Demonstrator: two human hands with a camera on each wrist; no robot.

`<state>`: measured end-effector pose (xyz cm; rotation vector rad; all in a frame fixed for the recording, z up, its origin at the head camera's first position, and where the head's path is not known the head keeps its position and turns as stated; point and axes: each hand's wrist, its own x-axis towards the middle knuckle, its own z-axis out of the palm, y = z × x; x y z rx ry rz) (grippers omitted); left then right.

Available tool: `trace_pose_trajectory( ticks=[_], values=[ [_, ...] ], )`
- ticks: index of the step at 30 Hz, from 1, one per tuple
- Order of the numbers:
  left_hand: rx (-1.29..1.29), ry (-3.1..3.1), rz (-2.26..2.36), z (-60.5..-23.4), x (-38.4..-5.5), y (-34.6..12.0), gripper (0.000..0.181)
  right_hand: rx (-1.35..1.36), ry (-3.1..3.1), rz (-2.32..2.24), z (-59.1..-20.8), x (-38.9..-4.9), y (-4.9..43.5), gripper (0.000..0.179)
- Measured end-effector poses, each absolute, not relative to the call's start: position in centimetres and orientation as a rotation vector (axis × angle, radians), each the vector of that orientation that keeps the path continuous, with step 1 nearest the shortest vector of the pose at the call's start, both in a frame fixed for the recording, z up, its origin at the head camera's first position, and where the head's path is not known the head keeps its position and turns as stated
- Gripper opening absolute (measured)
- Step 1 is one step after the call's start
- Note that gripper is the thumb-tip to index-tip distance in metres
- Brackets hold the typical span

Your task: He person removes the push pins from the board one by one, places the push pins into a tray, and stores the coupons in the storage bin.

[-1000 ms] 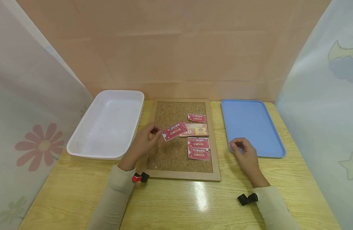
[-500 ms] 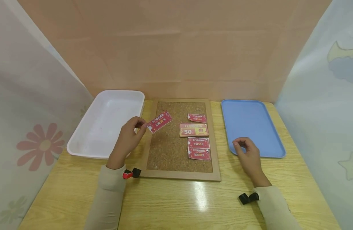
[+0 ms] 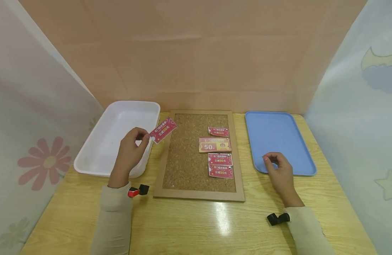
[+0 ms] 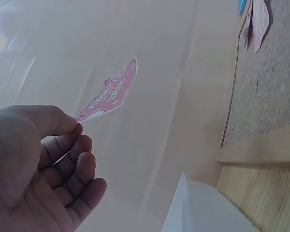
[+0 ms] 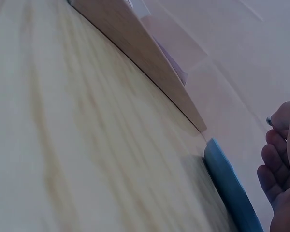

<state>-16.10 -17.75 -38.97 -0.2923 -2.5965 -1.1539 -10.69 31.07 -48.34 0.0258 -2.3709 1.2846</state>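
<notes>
Between thumb and forefinger, my left hand (image 3: 129, 152) pinches one corner of a red paper coupon (image 3: 163, 130). That coupon slants up in the air between the white tub (image 3: 84, 152) and the cork board (image 3: 189, 152). In the left wrist view the same coupon (image 4: 111, 94) looks slightly bent. My right hand (image 3: 280, 173) hovers over the near left corner of the blue tray (image 3: 285, 141). A tiny metallic thumbtack (image 5: 269, 121) sticks out of its pinched fingertips in the right wrist view. Several coupons (image 3: 220, 171) are pinned along the board's right side, one of them yellow and pink (image 3: 215, 145).
The wood-framed board lies flat on the wooden table (image 3: 189, 226), between the tub on the left and the tray on the right. A tan paper sheet (image 3: 199, 53) rises behind. Pale patterned curtains (image 3: 33, 117) flank both sides.
My left hand has carried the red coupon leftward, from over the board toward the tub's right rim. My right hand has shifted slightly right, still pinching.
</notes>
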Motion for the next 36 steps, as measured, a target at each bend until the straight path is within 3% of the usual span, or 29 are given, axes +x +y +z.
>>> trace_pose_trajectory(
  ticks=[36],
  values=[
    [0.186, -2.593, -0.997, -40.5, -17.3, -21.6, 0.029, -0.133, -2.487, 1.137, -48.8, -10.9, 31.9, 0.019]
  ],
)
